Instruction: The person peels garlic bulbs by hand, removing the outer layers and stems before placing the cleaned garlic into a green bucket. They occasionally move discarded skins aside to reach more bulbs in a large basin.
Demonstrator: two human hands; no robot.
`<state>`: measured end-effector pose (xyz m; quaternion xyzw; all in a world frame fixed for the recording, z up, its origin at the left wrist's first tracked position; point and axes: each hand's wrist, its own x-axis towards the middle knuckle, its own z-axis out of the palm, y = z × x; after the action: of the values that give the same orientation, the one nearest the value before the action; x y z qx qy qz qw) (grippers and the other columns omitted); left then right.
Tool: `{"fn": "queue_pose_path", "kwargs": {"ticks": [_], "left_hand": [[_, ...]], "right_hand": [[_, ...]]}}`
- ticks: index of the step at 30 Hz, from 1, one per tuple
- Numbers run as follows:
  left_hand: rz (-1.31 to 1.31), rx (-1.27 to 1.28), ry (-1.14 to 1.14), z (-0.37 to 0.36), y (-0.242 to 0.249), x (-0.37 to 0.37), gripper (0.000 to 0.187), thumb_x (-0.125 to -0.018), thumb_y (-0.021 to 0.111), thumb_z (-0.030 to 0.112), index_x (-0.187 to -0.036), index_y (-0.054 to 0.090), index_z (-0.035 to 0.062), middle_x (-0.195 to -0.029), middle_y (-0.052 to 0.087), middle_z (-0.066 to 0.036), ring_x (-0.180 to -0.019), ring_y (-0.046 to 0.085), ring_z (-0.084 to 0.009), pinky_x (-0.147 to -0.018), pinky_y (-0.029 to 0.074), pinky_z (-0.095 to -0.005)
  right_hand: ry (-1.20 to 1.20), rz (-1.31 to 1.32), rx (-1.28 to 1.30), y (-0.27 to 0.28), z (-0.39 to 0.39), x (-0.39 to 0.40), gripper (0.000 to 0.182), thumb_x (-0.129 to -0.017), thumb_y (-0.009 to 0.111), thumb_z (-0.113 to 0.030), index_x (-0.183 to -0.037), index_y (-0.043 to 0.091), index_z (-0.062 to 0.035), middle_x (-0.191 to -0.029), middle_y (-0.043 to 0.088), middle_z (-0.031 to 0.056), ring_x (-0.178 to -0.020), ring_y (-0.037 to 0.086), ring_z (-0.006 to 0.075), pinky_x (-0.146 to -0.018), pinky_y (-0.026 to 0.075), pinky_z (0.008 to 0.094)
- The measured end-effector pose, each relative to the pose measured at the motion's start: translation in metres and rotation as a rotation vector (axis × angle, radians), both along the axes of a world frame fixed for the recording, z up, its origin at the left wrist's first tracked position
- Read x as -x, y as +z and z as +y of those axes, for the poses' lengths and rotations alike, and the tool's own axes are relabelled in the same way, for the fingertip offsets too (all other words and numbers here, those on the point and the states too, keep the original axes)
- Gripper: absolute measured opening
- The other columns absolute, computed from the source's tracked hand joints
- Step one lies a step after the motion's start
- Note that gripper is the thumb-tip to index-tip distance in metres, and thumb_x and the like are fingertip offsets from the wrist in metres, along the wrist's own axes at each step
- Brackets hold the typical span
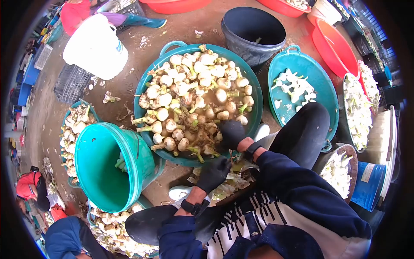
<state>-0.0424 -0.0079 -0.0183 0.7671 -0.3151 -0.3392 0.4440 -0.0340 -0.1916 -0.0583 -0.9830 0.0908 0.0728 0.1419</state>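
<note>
A wide teal tub (257, 93) holds brownish water and many garlic-like bulbs (164, 99) with cut stems and roots. My right hand (234, 134), in a black glove, is over the tub's near right part, beside the bulbs; its fingers are hidden from view. Just outside the near rim is my left hand (214, 174), also black-gloved, with its fingers closed near a bit of root or stem. What it grips is too small to name. Peelings (230, 188) lie below my hands, between the legs.
A green bucket (103, 168) stands at left, a white bucket (97, 47) behind it. A black bucket (254, 34) is beyond the tub. At right a teal basin (321, 77) holds white bulbs (297, 88). A person in red (28, 183) is at far left.
</note>
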Motion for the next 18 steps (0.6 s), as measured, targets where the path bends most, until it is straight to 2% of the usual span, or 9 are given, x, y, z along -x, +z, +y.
{"fn": "queue_pose_path", "kwargs": {"ticks": [4,5,9,12,15,18], "left_hand": [[-0.271,0.064,0.286,-0.003,-0.001,-0.007,0.038,-0.08,0.07,0.012,-0.113,0.055,0.0004,-0.089,0.062,-0.014,-0.075,0.063,-0.0231,-0.068,0.05,-0.0333],[-0.317,0.11,0.34,-0.007,0.001,-0.009,0.041,-0.079,0.07,0.011,-0.115,0.053,0.0,-0.094,0.062,-0.014,-0.078,0.063,-0.023,-0.07,0.051,-0.0332],[-0.349,0.167,0.391,-0.008,-0.004,-0.013,0.048,-0.077,0.071,0.006,-0.118,0.049,-0.0001,-0.111,0.056,-0.015,-0.086,0.062,-0.0229,-0.077,0.051,-0.0333],[-0.363,0.09,0.494,0.0,-0.015,-0.016,0.039,-0.08,0.067,0.004,-0.116,0.051,-0.0001,-0.105,0.059,-0.014,-0.085,0.063,-0.0209,-0.075,0.052,-0.0318],[-0.153,0.093,0.578,0.006,-0.015,-0.023,0.032,-0.084,0.061,0.004,-0.114,0.052,-0.001,-0.1,0.059,-0.015,-0.083,0.062,-0.026,-0.073,0.05,-0.0341],[-0.093,0.132,0.662,0.005,-0.022,-0.026,0.023,-0.085,0.058,0.004,-0.108,0.055,0.0002,-0.093,0.062,-0.014,-0.075,0.063,-0.024,-0.068,0.051,-0.0329]], "right_hand": [[-0.281,0.091,-0.338,0.043,-0.006,0.007,0.037,-0.063,0.068,-0.034,-0.081,0.067,-0.0017,-0.077,0.066,0.0179,-0.073,0.065,0.035,-0.069,0.051,0.0442],[-0.407,0.012,-0.47,0.051,-0.004,0.009,0.033,-0.067,0.065,-0.03,-0.08,0.068,-0.0003,-0.075,0.066,0.0207,-0.072,0.066,0.034,-0.071,0.052,0.0404],[-0.459,-0.08,-0.92,0.06,0.002,0.017,0.029,-0.074,0.063,-0.024,-0.088,0.068,0.001,-0.078,0.067,0.0191,-0.074,0.067,0.032,-0.071,0.051,0.0358],[-0.427,-0.175,-0.753,0.03,-0.002,0.02,0.034,-0.074,0.064,-0.026,-0.097,0.067,-0.0014,-0.088,0.068,0.0191,-0.081,0.066,0.0336,-0.074,0.051,0.0377],[-0.288,-0.064,-0.632,0.025,0.002,0.027,0.042,-0.073,0.067,-0.033,-0.104,0.065,-0.0047,-0.096,0.066,0.0194,-0.088,0.064,0.0358,-0.077,0.051,0.0416],[-0.186,0.116,-0.504,0.037,0.026,0.018,0.051,-0.071,0.069,-0.043,-0.107,0.063,-0.0069,-0.098,0.065,0.0204,-0.092,0.062,0.0374,-0.078,0.05,0.0447]]}}
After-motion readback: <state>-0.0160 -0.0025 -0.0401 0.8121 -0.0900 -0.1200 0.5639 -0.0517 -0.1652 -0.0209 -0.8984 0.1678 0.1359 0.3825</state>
